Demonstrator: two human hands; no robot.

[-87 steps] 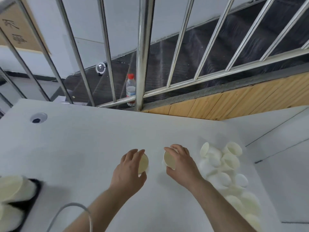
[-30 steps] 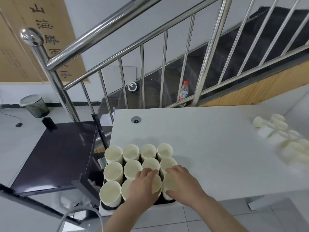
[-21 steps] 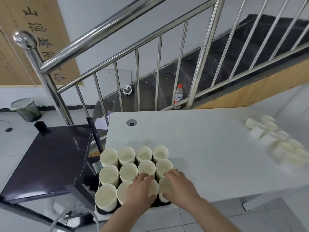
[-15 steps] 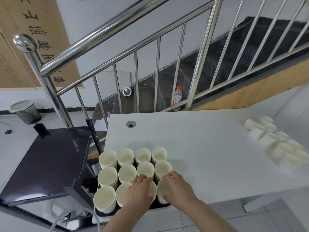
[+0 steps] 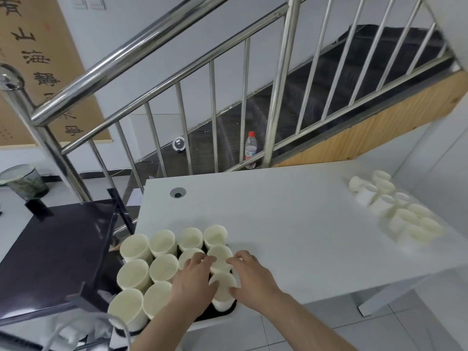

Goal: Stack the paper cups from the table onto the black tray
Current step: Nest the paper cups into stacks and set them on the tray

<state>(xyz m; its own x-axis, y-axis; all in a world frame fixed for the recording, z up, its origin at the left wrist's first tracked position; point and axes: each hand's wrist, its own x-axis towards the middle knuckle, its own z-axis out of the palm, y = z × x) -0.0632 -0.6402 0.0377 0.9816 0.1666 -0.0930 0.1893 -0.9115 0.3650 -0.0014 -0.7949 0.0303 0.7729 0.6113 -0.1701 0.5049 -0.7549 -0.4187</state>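
Observation:
A black tray (image 5: pixel 224 311) sits at the near left corner of the white table (image 5: pixel 291 219). It carries several upright stacks of cream paper cups (image 5: pixel 162 243) in a grid. My left hand (image 5: pixel 192 281) lies over a front-row stack, its fingers curled over a cup that it hides. My right hand (image 5: pixel 253 277) grips the cup (image 5: pixel 222 285) on the front right stack, thumb on the near side and fingers on the far side. Several loose paper cups (image 5: pixel 395 211) lie on their sides at the table's right end.
A steel stair railing (image 5: pixel 278 102) runs behind the table, with a water bottle (image 5: pixel 250 150) beyond it. A dark cart top (image 5: pixel 50 249) stands left of the table, and a bin (image 5: pixel 22 181) stands further left. A round cable hole (image 5: pixel 178 193) sits near the table's far left edge.
Both hands carried a cup each from the loose pile to the tray. Over the last second they stay on the front right stacks, sinking a little.

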